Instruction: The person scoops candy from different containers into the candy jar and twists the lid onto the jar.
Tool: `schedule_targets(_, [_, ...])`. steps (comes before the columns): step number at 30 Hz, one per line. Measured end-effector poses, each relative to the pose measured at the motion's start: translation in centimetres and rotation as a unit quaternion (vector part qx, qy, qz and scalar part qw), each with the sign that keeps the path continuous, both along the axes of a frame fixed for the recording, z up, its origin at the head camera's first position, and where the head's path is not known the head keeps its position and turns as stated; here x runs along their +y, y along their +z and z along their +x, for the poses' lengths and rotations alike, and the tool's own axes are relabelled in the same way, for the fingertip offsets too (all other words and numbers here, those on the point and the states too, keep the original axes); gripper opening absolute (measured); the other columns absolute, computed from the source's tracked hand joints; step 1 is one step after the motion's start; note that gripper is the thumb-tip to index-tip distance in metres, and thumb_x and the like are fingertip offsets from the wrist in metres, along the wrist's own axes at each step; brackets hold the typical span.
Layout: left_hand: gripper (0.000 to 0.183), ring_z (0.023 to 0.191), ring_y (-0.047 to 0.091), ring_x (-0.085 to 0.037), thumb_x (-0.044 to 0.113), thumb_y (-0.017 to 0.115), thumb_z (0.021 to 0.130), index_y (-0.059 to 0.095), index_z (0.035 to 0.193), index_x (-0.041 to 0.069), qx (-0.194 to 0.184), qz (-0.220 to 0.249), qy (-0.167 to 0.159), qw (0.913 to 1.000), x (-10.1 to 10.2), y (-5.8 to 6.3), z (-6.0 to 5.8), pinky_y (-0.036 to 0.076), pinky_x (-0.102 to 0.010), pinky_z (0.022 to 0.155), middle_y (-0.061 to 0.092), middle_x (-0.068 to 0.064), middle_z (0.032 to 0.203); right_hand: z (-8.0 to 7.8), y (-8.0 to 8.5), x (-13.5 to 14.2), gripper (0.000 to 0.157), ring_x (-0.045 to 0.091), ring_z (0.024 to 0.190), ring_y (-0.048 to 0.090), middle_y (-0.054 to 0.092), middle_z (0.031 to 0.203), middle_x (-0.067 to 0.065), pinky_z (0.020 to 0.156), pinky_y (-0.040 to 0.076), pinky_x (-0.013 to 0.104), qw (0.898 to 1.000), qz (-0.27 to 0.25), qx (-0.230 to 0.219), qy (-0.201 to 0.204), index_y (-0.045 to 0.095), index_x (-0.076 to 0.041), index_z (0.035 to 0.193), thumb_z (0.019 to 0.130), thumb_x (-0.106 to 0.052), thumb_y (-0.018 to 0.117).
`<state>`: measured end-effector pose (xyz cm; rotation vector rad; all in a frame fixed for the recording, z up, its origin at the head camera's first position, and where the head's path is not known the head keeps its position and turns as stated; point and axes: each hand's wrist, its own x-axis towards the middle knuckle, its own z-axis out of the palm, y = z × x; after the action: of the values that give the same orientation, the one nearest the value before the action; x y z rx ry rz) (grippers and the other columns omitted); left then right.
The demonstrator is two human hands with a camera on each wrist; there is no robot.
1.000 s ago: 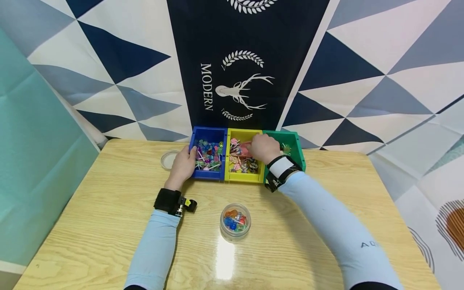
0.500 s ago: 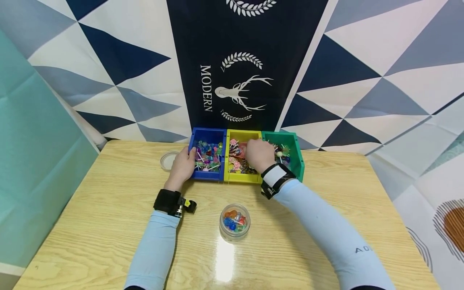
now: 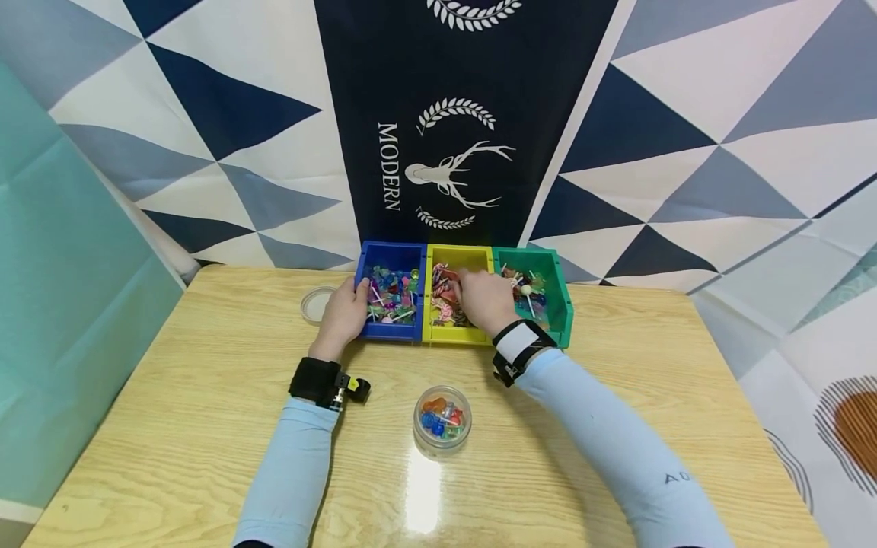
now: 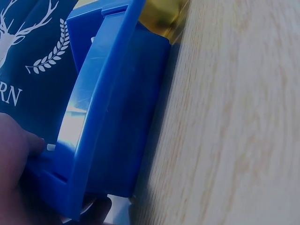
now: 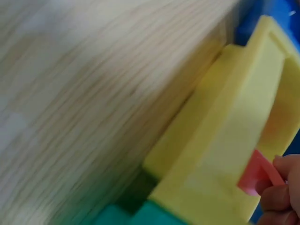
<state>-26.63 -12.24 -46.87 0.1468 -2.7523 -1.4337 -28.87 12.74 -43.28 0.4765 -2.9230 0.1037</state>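
Note:
My left hand (image 3: 345, 310) grips the left side of a blue plastic bin (image 3: 389, 333) full of lollipops and wrapped candies, thumb over the rim and fingers outside. In the left wrist view the blue bin's front (image 4: 89, 108) is close up. My right hand (image 3: 488, 301) reaches into the yellow bin (image 3: 457, 335) beside it, among swirl lollipops. It pinches a pink plastic scoop (image 5: 259, 174), seen in the right wrist view just inside the yellow bin's front lip; the rest of the scoop is hidden there.
A green bin (image 3: 563, 312) with more lollipops adjoins the yellow one on the right. A clear round jar (image 3: 442, 434) holding colourful candies stands on the wooden table (image 3: 205, 426), nearer the body. A round lid (image 3: 314, 304) lies left of the blue bin. Behind is a patterned wall covering (image 3: 274, 99).
My right hand has shifted left and slightly nearer within the yellow bin, uncovering more of the green bin's candies. The left hand keeps its hold on the blue bin.

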Motion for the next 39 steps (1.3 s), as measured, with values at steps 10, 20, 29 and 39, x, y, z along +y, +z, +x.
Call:
schedule_targets(10, [0.042,0.103,0.057,-0.031,0.035,0.034,0.11,0.054,0.128,0.003,0.007,0.003,-0.002,1.0,0.1,-0.2,-0.1,0.044,-0.051,0.094,0.061,-0.018,0.116,0.0,0.1,-0.9,0.032,0.026,0.054,0.059,0.06,0.065,0.007,0.044,0.047,0.038,0.999,-0.036,-0.016,-0.023,0.068,-0.007,0.086,0.103,-0.033,0.056])
schedule_targets(20, [0.043,0.104,0.058,-0.031,0.035,0.034,0.11,0.053,0.131,0.002,0.005,0.004,-0.003,1.0,0.1,-0.3,0.0,0.045,-0.051,0.094,0.062,-0.018,0.118,-0.5,-0.1,-0.9,0.038,0.022,0.048,0.053,0.051,0.056,0.004,0.04,0.036,0.032,0.997,-0.073,-0.016,-0.024,0.06,-0.01,0.07,0.103,-0.03,0.054])
schedule_targets(29, [0.037,0.087,0.053,-0.032,0.032,0.034,0.11,0.054,0.117,0.002,0.017,-0.021,-0.011,0.9996,-0.2,0.0,0.0,0.04,-0.046,0.077,0.056,-0.017,0.095,0.1,1.7,0.6,0.048,0.015,0.042,0.035,0.034,0.05,-0.003,0.043,0.02,0.027,0.983,-0.156,-0.095,-0.009,0.043,-0.015,0.055,0.1,-0.027,0.055])
schedule_targets(39, [0.037,0.092,0.054,-0.033,0.032,0.034,0.11,0.054,0.118,0.002,0.018,-0.018,-0.01,0.9996,-0.1,0.0,0.0,0.042,-0.048,0.082,0.059,-0.018,0.102,0.3,2.1,2.9,0.049,0.016,0.042,0.033,0.032,0.051,-0.002,0.045,0.02,0.029,0.964,-0.229,-0.131,-0.013,0.043,-0.015,0.056,0.1,-0.032,0.055])
